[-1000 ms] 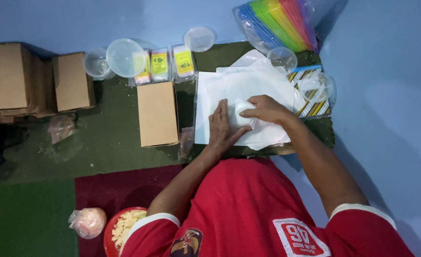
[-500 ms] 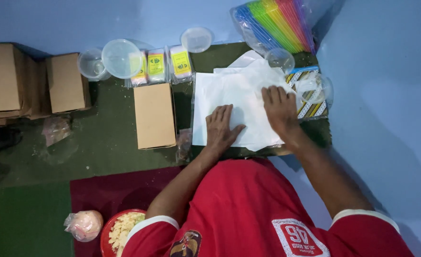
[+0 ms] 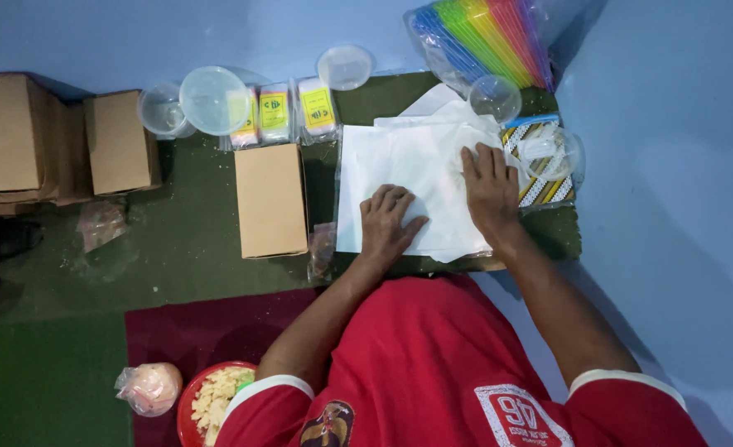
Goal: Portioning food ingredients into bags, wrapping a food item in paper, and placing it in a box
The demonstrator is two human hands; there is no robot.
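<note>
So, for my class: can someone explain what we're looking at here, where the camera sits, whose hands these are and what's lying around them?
There is no machine: a person in a red shirt works with two bare hands. The one picture comes from a camera worn on that person's head, looking straight down, so the arms reach up into the frame.

The left hand and right hand both lie flat on a stack of white paper sheets, palms down. Neither closes a grip on anything.

Left of the paper sits a small brown cardboard box, with more cardboard boxes farther left. Along the far edge are clear plastic cups, round clear lids and small yellow-labelled packets. At the top right lies a bag of coloured straws. Near the person, a red bowl holds pale crumbly food.
</note>
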